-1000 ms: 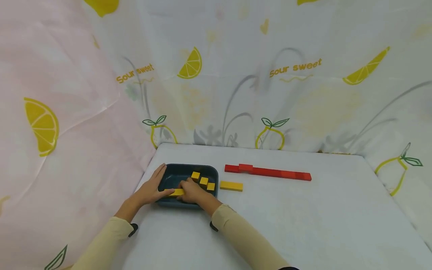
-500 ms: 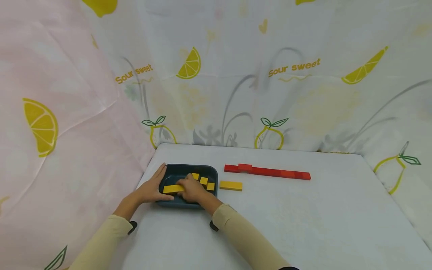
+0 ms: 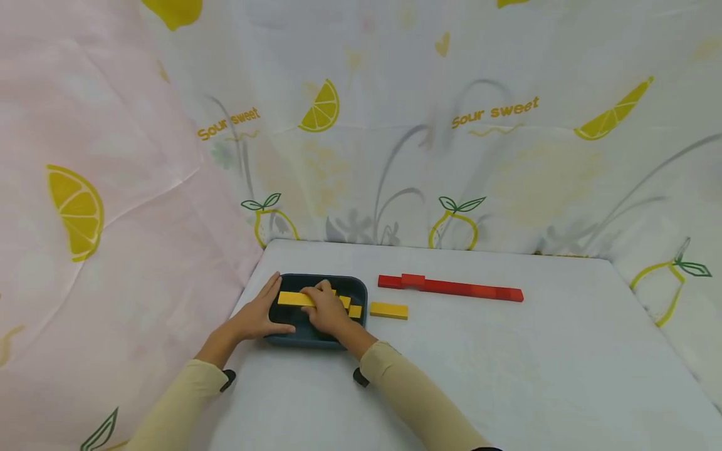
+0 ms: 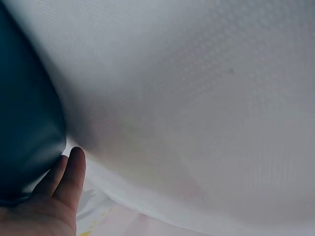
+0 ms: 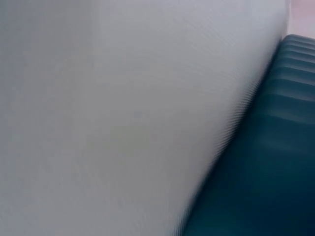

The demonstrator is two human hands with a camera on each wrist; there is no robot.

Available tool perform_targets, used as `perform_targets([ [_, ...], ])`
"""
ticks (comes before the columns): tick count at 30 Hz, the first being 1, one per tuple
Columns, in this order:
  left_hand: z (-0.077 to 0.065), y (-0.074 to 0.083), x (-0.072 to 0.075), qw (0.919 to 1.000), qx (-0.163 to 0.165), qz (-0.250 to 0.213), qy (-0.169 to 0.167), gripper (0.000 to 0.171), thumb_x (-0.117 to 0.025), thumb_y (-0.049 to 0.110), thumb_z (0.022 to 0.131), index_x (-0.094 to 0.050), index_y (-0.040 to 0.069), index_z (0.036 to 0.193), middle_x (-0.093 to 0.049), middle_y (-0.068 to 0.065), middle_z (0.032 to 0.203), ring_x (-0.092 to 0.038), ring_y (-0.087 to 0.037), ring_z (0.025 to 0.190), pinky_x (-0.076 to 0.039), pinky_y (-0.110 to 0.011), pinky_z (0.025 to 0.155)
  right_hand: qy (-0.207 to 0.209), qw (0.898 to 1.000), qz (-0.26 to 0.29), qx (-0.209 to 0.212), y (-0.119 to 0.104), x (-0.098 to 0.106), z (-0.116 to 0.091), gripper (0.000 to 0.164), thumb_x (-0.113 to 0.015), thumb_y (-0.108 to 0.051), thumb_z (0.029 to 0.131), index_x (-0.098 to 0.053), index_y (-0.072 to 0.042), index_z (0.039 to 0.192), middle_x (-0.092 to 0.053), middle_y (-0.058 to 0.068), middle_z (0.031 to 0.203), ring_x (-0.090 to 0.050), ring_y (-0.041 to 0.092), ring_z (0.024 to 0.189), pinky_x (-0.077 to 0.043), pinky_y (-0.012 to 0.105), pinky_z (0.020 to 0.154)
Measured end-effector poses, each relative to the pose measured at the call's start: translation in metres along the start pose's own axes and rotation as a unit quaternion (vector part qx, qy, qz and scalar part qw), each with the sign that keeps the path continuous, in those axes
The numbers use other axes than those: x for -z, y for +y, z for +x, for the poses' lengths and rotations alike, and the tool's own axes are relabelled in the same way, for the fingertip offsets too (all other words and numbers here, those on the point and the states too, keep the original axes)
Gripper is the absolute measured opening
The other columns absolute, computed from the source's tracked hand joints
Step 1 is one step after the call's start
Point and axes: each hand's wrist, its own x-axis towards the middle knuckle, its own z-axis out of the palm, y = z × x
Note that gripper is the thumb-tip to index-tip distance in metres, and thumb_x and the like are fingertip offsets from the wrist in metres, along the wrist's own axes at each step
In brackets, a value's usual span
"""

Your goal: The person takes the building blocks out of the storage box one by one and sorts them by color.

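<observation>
Right hand (image 3: 329,311) pinching long yellow block (image 3: 294,299) over dark blue tray (image 3: 310,342), lower left-centre of head frame. Left hand (image 3: 255,317) touching tray's left side, fingers straight, thumb spread apart.

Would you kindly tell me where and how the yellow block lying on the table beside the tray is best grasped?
Probably by the middle of its long sides, from above: the yellow block lies flat, its length running left to right, and both long sides look free. Its left end sits close to the tray, so gripping it end to end seems tighter.
</observation>
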Motion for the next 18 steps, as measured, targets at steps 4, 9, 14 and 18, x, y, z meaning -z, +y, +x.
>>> perform_targets([
  [4, -0.001, 0.004, 0.001, 0.9999, 0.009, -0.007, 0.006, 0.131, -0.079, 0.063, 0.071, 0.0, 0.007, 0.159, 0.004, -0.011, 0.168, -0.021, -0.041, 0.149, -0.032, -0.063, 0.112, 0.044, 0.999, 0.02, 0.004, 0.0, 0.002, -0.001, 0.037, -0.065, -0.027, 0.096, -0.06, -0.021, 0.132, -0.048, 0.004, 0.117, -0.056, 0.014, 0.093, -0.053, 0.027, 0.085],
  [9, -0.003, 0.004, 0.001, 0.9999, 0.009, -0.004, 0.009, 0.13, -0.079, 0.062, 0.072, 0.0, 0.007, 0.159, 0.003, -0.011, 0.168, -0.022, -0.042, 0.149, -0.032, -0.063, 0.112, 0.076, 0.996, 0.032, 0.015, -0.001, 0.003, -0.003, 0.037, -0.065, -0.026, 0.097, -0.06, -0.019, 0.132, -0.049, 0.005, 0.118, -0.058, 0.014, 0.094, -0.053, 0.027, 0.086],
  [14, -0.003, 0.002, -0.001, 0.9999, 0.012, -0.004, 0.006, 0.132, -0.078, 0.065, 0.07, -0.001, 0.009, 0.16, 0.003, -0.01, 0.168, -0.027, -0.041, 0.147, -0.034, -0.063, 0.111, 0.104, 0.992, 0.067, 0.022, -0.001, 0.005, -0.005, 0.038, -0.065, -0.023, 0.097, -0.06, -0.017, 0.133, -0.049, 0.008, 0.119, -0.058, 0.016, 0.096, -0.053, 0.028, 0.09],
  [18, -0.003, 0.003, 0.002, 0.9999, 0.011, 0.002, 0.004, 0.132, -0.078, 0.067, 0.07, -0.001, 0.009, 0.16, 0.003, -0.01, 0.168, -0.03, -0.043, 0.145, -0.035, -0.063, 0.11, 0.102, 0.987, 0.124, 0.018, -0.001, 0.015, -0.01, 0.038, -0.067, -0.022, 0.096, -0.061, -0.015, 0.132, -0.05, 0.008, 0.116, -0.052, 0.014, 0.096, -0.05, 0.024, 0.087],
])
